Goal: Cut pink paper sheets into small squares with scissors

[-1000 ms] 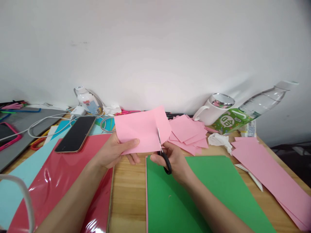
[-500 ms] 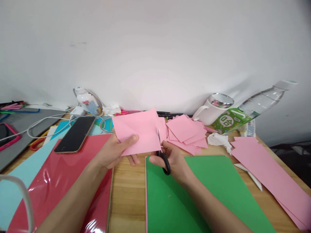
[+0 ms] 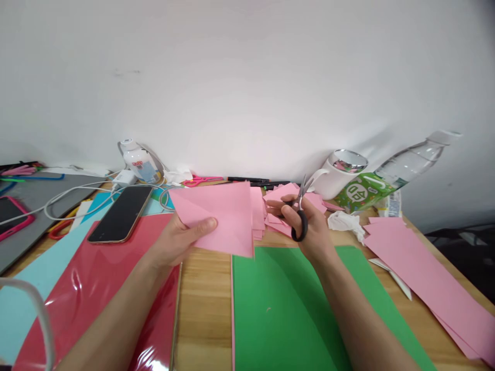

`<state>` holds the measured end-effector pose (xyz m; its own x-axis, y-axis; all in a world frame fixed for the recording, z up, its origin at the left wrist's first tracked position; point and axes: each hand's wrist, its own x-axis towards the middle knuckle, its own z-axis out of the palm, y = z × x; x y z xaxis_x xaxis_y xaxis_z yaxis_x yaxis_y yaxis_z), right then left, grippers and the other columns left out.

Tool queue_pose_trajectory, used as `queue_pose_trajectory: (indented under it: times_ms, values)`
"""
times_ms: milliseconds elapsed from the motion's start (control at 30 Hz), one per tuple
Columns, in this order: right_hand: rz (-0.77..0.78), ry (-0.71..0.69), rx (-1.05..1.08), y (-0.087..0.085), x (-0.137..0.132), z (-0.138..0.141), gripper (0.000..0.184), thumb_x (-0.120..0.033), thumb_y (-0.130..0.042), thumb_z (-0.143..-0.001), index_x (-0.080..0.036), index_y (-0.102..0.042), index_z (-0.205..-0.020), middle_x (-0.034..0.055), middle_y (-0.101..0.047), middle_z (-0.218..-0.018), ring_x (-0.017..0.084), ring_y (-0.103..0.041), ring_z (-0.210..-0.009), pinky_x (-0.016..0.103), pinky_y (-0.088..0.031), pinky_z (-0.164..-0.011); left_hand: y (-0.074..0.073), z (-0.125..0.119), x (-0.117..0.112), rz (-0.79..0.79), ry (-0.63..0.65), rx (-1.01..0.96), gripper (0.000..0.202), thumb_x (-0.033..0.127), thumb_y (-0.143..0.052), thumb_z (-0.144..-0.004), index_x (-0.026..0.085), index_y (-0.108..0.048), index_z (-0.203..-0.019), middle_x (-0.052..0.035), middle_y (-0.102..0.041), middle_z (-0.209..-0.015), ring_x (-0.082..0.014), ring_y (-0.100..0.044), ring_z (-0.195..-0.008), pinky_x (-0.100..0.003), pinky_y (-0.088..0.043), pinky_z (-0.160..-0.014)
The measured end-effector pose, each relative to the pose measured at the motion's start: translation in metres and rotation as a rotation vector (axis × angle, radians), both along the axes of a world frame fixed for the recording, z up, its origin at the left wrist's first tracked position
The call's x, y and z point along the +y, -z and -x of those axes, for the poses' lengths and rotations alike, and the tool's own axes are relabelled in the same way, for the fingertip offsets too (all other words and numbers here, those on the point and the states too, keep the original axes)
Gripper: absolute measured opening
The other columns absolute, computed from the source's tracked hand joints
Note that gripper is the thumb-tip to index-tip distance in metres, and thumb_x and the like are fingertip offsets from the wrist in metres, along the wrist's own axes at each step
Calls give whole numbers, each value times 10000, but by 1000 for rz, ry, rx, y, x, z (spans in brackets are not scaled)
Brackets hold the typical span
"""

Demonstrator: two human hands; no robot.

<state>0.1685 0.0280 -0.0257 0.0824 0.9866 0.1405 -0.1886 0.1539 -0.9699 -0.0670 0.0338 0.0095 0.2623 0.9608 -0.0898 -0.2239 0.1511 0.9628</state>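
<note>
My left hand (image 3: 176, 239) grips a pink sheet of paper (image 3: 228, 211) by its left side, thumb on top and fingers hidden behind it. Its right edge hangs free over the top of a green sheet (image 3: 286, 299). To the right, my right hand (image 3: 309, 221) is closed on black-handled scissors (image 3: 303, 206), fingers in the loops, blades pointing up and away from the paper. Behind the scissors lies a loose pile of pink paper squares (image 3: 278, 193), partly covered by that hand.
Long pink strips (image 3: 417, 278) lie at right beside a crumpled tissue (image 3: 347, 222). A white mug (image 3: 334, 178), green packet (image 3: 359, 191) and tilted water bottle (image 3: 413, 159) stand by the wall. At left are a phone (image 3: 121, 214) and a plastic-wrapped red pack (image 3: 116, 288).
My right hand has drawn the scissors off the paper's right edge, moving right and up toward the pile. The held paper has shifted slightly left and down.
</note>
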Motion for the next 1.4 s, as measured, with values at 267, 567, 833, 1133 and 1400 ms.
queue_pose_trajectory:
  times_ms: [267, 567, 833, 1133, 1400]
  values:
    - [196, -249, 52, 4, -3, 15, 464, -452, -721, -624, -159, -596, -962, 2, -593, -696, 129, -541, -607, 239, -427, -542, -5, 3, -7, 14, 351, 46, 170, 262, -632, -750, 168, -618, -890, -32, -695, -611, -193, -653, -484, -258, -527, -383]
    - [23, 265, -128, -6, 0, -4, 363, -317, -778, -559, -186, -598, -847, -47, -508, -604, 79, -402, -504, 209, -312, -450, 0, 3, 8, 43, 86, 171, 182, 244, -658, -740, 118, -603, -859, -34, -691, -617, -145, -646, -488, -176, -509, -363]
    - [-89, 370, -210, -7, 0, -8, 288, -321, -731, -634, -206, -619, -873, -24, -534, -677, 87, -463, -544, 212, -353, -472, 0, 1, 9, 101, 82, 114, 158, 241, -689, -706, 122, -628, -790, -20, -670, -529, -126, -615, -426, -155, -485, -338]
    - [-287, 818, -104, -9, 1, 0, 260, -256, -684, -687, -179, -607, -923, -24, -589, -679, 120, -588, -579, 252, -468, -543, 3, 3, 10, 101, -42, 112, 159, 221, -701, -684, 145, -635, -807, -10, -682, -643, -121, -631, -442, -147, -483, -338]
    - [93, -464, -241, -6, -11, 7, 335, -319, -719, -669, -171, -596, -943, 9, -645, -659, 142, -605, -596, 261, -464, -561, 2, 4, 11, 113, -76, 119, 207, 203, -693, -680, 166, -629, -872, 0, -667, -698, -114, -634, -451, -136, -478, -335]
